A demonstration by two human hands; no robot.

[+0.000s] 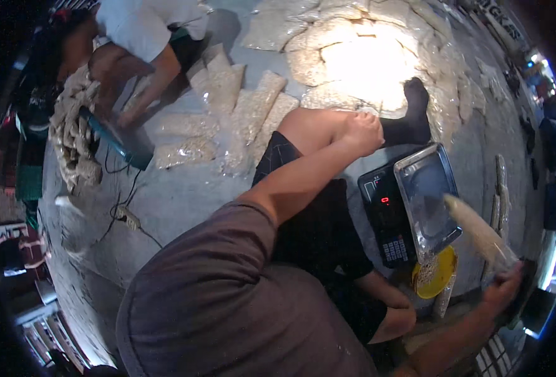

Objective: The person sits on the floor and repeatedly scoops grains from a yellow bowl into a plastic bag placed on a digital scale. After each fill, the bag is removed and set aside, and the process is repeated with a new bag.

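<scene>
My right hand [503, 288] is closed around the gathered end of a long clear plastic bag [479, 232] of pale pieces, which slants up toward the scale. The bag is off the metal tray [430, 195] of a digital scale [385, 217], just right of it. The tray holds nothing, and the black display face has red digits. My left hand [363, 133] is closed beyond my bent knee, near the glare on the packed bags; what it holds, if anything, I cannot make out. Below the tray sits a yellow bowl [442, 273] with loose pale pieces.
Many filled clear bags [328, 38] cover the far floor. More bags [187, 151] lie left of my knee. Another person [143, 38] bends at the far left beside a green device [117, 138] and a heap of bags. A power strip [127, 218] with cables lies on the floor.
</scene>
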